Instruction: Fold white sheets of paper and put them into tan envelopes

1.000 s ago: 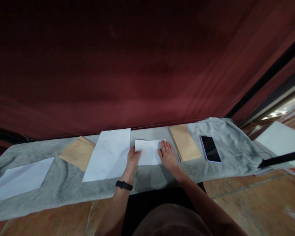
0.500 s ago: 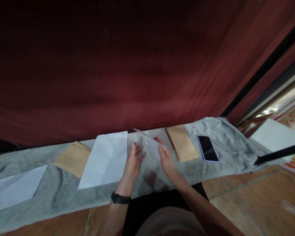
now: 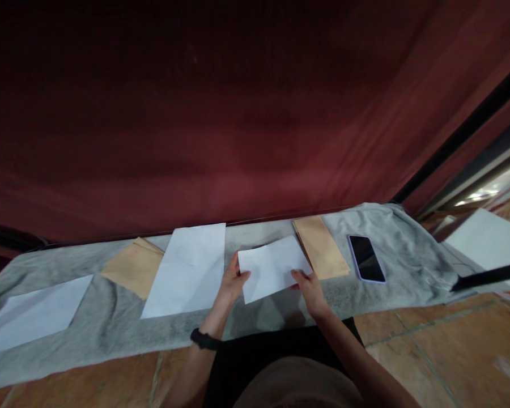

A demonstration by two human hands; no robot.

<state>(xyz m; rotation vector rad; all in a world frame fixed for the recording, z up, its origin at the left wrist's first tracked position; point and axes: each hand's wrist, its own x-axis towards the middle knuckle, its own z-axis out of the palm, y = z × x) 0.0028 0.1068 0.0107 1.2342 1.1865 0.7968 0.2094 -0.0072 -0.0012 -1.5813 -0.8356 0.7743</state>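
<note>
Between my two hands a small white sheet of paper [image 3: 272, 269] is held over the grey cloth, its face towards me. My left hand [image 3: 233, 279] pinches its left edge, with a dark band on the wrist. On the lower right edge, the thumb of my right hand [image 3: 309, 288] lies on top with the fingers beneath. To the left lies a larger white sheet [image 3: 187, 271]. Brown envelopes [image 3: 323, 249] lie just right of the held paper, partly behind its corner.
More brown envelopes [image 3: 135, 268] and another white sheet [image 3: 38, 311] lie at the left on the grey cloth [image 3: 123, 334]. A phone [image 3: 366, 259] lies at the right. Black bars [image 3: 488, 276] cross the right side, and a dark red curtain [image 3: 238, 141] hangs behind.
My left hand has closed on the paper's left edge. The paper, edge-on and blurred before, now lies flatter and faces me. My right hand has moved slightly right and down.
</note>
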